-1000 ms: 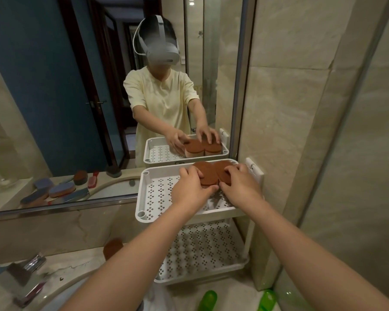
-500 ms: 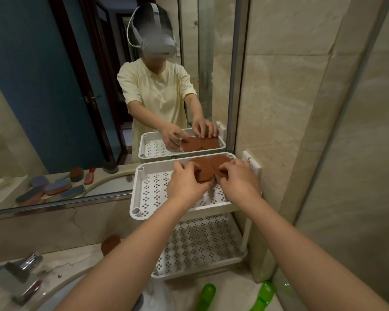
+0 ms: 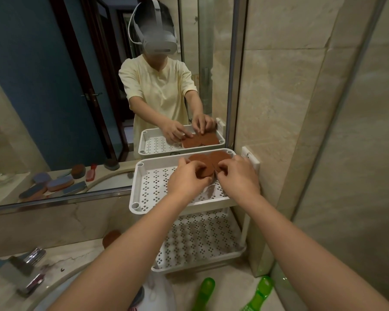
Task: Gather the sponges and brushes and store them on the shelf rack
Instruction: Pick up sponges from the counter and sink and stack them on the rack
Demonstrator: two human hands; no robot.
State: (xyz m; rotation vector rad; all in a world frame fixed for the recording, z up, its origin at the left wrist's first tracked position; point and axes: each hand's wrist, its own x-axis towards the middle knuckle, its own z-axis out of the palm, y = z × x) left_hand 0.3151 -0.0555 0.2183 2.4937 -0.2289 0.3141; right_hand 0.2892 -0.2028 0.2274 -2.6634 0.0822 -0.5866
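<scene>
Both hands set 2 brown sponges into the back right corner of the shelf rack top tray. Left hand and right hand pinch them (fingertips curled); press flat, side by side, then let go.

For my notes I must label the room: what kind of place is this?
Most likely a home bathroom. A large wall mirror stands over a stone counter with a chrome faucet, the walls are marble tile, and both hands set brown sponges in a white rack.
</scene>
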